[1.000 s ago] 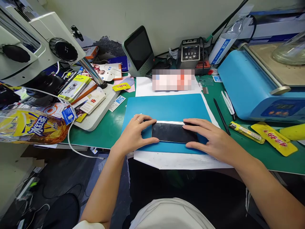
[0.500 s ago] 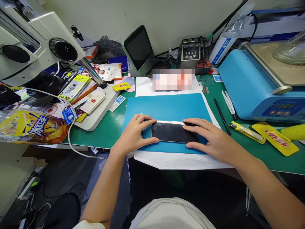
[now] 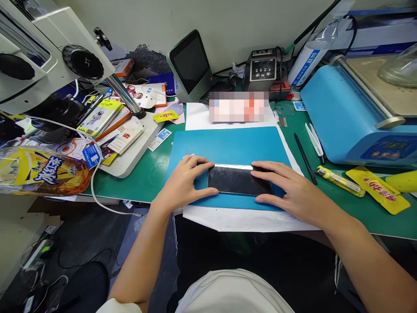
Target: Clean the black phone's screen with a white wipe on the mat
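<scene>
A black smartphone lies sideways and screen up on a blue mat. At its left end my left hand grips it, thumb on the near edge and fingers at the far edge; a ring shows on one finger. My right hand holds the other end, with its thumb along the near edge, one finger across the glass and another at the far edge. A thin white strip shows along the phone's far side; what it is I cannot tell.
Right of the mat lie a black pen-like tool, white tweezers, a yellow tube and a yellow sachet. A blue machine stands behind them. To the left are a microscope and a drink bottle.
The view has shifted very slightly. Both hands keep their grip at the two ends of the smartphone, with no clear movement.
</scene>
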The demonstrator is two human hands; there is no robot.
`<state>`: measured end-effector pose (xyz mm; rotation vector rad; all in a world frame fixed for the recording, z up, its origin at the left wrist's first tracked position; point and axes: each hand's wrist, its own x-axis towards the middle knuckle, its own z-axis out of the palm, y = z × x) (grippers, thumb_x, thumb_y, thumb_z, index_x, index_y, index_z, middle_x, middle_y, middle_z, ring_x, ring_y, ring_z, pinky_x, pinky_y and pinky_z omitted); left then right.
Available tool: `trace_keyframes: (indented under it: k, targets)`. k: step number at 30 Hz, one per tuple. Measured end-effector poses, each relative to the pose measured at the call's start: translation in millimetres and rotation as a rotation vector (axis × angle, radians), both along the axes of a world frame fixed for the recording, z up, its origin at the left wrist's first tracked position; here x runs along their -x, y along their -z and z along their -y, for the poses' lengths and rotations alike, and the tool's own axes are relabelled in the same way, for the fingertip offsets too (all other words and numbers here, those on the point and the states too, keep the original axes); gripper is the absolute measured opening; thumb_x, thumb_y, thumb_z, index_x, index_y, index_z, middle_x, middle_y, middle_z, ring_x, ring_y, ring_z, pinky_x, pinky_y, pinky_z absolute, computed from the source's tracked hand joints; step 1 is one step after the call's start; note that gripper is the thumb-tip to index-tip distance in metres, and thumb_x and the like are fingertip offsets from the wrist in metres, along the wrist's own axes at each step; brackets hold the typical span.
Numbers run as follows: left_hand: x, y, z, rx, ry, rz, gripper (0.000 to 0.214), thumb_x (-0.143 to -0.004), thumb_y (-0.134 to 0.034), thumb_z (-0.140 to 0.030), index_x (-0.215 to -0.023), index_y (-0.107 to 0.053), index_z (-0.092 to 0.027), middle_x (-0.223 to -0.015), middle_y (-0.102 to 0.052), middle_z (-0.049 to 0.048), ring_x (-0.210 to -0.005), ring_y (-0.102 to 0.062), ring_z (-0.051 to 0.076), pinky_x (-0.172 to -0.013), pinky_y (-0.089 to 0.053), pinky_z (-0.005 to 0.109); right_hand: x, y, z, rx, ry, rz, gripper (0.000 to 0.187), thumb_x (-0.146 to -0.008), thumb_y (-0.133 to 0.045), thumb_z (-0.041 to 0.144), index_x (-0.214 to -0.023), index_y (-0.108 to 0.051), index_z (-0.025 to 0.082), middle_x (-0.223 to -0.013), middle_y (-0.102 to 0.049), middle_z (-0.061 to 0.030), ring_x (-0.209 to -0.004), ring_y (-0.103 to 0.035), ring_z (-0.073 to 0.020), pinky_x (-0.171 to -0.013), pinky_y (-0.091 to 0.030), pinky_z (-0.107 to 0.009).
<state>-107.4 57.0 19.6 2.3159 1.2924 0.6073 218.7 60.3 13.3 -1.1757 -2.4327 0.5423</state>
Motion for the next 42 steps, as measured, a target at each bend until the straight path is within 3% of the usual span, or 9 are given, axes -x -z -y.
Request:
trace_keyframes:
  k: [6, 10, 16, 23, 32, 37, 42]
  targets:
    - [1.0, -2.0, 2.7, -0.069, 0.018, -0.012, 0.057, -0.093, -0.076, -0.047, -0.145, -0.058, -0.029, -0.135, -0.062, 0.0091, -0.124, -0.056, 0.032, -0.111, -0.045, 0.051, 1.1, -4.8, 3.5, 0.014, 0.044, 0.028, 0.062, -0.094, -0.065, 0.058, -0.147, -0.059, 0.026, -0.151, -0.061, -0.0141, -0.136, -0.06, -0.0365, -0.102, -0.06, -0.05]
    - [9.2, -8.6, 14.8, -0.2, -0.072, 0.043, 0.034, -0.103, -0.064, -0.034, -0.136, -0.062, -0.026, -0.131, -0.065, 0.0096, -0.122, -0.058, 0.029, -0.104, -0.049, 0.046, -0.3, -4.4, 4.8, -0.05, 0.041, 0.002, 0.059, -0.096, -0.064, 0.053, -0.148, -0.056, 0.026, -0.151, -0.06, -0.0138, -0.138, -0.058, -0.035, -0.089, -0.065, -0.041]
    - [22.4, -2.5, 26.8, -0.154, -0.261, -0.057, 0.02, -0.103, -0.06, -0.024, -0.121, -0.069, -0.024, -0.12, -0.067, 0.0086, -0.111, -0.058, 0.028, -0.094, -0.051, 0.045, -3.5, 0.8, 4.1, -0.152, 0.021, -0.033, 0.059, -0.098, -0.064, 0.045, -0.154, -0.05, 0.031, -0.149, -0.062, -0.0109, -0.137, -0.058, -0.0341, -0.115, -0.049, -0.052]
    - [20.7, 0.7, 26.4, -0.106, -0.287, -0.025, 0.013, -0.105, -0.057, -0.023, -0.103, -0.07, -0.025, -0.1, -0.068, 0.005, -0.097, -0.061, 0.026, -0.084, -0.05, 0.043, -3.4, -0.3, 4.1, -0.147, 0.027, -0.061, 0.06, -0.099, -0.061, 0.047, -0.157, -0.047, 0.035, -0.147, -0.064, -0.0088, -0.136, -0.059, -0.0354, -0.115, -0.049, -0.054]
    - [16.1, -0.3, 33.9, -0.136, -0.233, 0.03, 0.015, -0.102, -0.061, -0.015, -0.108, -0.069, -0.027, -0.099, -0.068, 0.0027, -0.095, -0.062, 0.023, -0.083, -0.05, 0.041, -3.0, -3.3, 4.4, -0.251, -0.077, -0.076, 0.033, -0.095, -0.069, 0.044, -0.123, -0.071, 0.027, -0.136, -0.069, -0.0136, -0.129, -0.064, -0.0355, -0.106, -0.056, -0.053]
    - [16.9, 5.2, 33.8, -0.15, -0.236, 0.054, 0.019, -0.1, -0.064, -0.012, -0.11, -0.069, -0.028, -0.1, -0.069, 0.0024, -0.095, -0.063, 0.023, -0.083, -0.05, 0.041, -3.8, -3.7, 8.2, -0.231, -0.187, -0.049, 0.052, -0.092, -0.065, 0.062, -0.126, -0.07, 0.023, -0.146, -0.063, -0.0178, -0.138, -0.056, -0.0389, -0.107, -0.055, -0.056]
    - [14.0, 5.5, 33.3, -0.178, -0.237, 0.06, 0.021, -0.099, -0.065, -0.009, -0.109, -0.07, -0.026, -0.098, -0.07, 0.002, -0.091, -0.063, 0.021, -0.08, -0.05, 0.039, -1.1, -0.9, 7.8, -0.201, -0.278, 0.08, 0.079, -0.082, -0.065, 0.078, -0.14, -0.064, 0.024, -0.166, -0.042, -0.0185, -0.152, -0.039, -0.0438, -0.115, -0.047, -0.062]
